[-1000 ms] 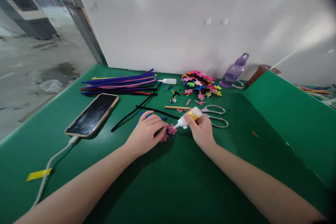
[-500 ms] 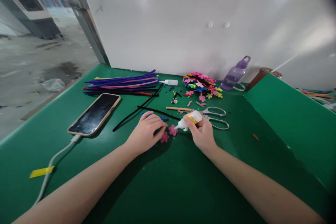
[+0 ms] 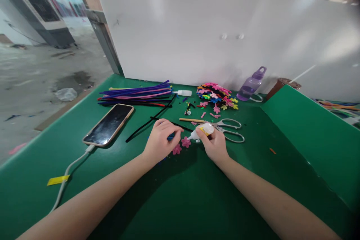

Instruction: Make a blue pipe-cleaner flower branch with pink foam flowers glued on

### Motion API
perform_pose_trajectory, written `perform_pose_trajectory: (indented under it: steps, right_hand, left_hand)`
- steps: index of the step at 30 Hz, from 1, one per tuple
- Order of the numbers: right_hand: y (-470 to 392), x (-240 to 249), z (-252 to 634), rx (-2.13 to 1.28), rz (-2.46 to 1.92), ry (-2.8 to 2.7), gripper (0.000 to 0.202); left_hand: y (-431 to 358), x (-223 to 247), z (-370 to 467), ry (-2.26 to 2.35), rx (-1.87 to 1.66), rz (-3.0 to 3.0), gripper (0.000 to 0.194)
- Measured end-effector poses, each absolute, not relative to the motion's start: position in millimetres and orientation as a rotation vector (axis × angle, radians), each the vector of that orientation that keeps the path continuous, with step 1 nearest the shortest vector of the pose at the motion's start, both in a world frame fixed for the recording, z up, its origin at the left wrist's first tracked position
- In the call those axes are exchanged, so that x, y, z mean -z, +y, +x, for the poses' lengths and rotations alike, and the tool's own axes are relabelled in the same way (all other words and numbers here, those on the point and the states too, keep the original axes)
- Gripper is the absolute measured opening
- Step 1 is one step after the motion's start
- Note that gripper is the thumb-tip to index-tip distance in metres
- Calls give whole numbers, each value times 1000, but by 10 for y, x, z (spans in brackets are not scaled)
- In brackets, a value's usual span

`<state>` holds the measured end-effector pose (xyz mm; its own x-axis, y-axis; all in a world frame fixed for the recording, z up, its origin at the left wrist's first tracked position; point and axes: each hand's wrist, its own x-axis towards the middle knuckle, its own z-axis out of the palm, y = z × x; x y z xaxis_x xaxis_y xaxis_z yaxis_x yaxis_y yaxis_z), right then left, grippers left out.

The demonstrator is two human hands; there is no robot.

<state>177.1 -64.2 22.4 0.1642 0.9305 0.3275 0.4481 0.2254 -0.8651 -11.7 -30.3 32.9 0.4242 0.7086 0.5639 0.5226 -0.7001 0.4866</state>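
My right hand point(image 3: 215, 144) is closed around a small white glue bottle point(image 3: 206, 129) with a yellow label. The bottle is tilted, its nozzle pointing left and down at a pink pipe-cleaner flower point(image 3: 186, 142) on the table. Another pink flower point(image 3: 176, 149) lies just left of it, close under my left hand point(image 3: 161, 140). The left fingers are curled, with a blue pipe-cleaner piece point(image 3: 170, 136) showing between thumb and fingers; its full shape is hidden. Beyond my hands lie white-handled scissors point(image 3: 229, 131), partly covered by the bottle, and black pipe cleaners point(image 3: 140, 129).
On the green table point(image 3: 168, 202), a phone point(image 3: 109, 125) with a cable lies left. Behind are bundled pipe cleaners point(image 3: 135, 93), a second glue bottle point(image 3: 184, 93), a pile of colourful flowers point(image 3: 215, 95), a wooden stick point(image 3: 191, 120) and a purple bottle point(image 3: 250, 86). A green panel point(image 3: 309, 138) borders the right.
The view has tilted up slightly. My left hand has lifted and turned a little, and blue now shows between its fingers. The glue nozzle stays at the same pink flower.
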Motion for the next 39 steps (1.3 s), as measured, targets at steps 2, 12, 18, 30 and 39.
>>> perform_pose_trajectory:
  steps: [2, 12, 18, 30, 39]
  right_hand:
    - [-638, -218, 1773, -585, -1370, -1441, 26]
    - [-638, -181, 1772, -658, -1326, -1440, 24]
    - [-632, -197, 1756, -696, -1319, -1412, 25]
    - [-606, -189, 1782, -744, -1334, -1291, 24]
    - [-613, -192, 1703, -716, -1365, -1274, 23]
  left_hand:
    - [-200, -373, -53, 1166, -989, 2258, 22]
    - [87, -200, 107, 1202, -1102, 2144, 25]
    - [0, -194, 36, 1115, -1327, 2280, 20]
    - [-35, -117, -149, 951, -1275, 2474, 15]
    - [-19, -76, -100, 1013, -1187, 2388, 16]
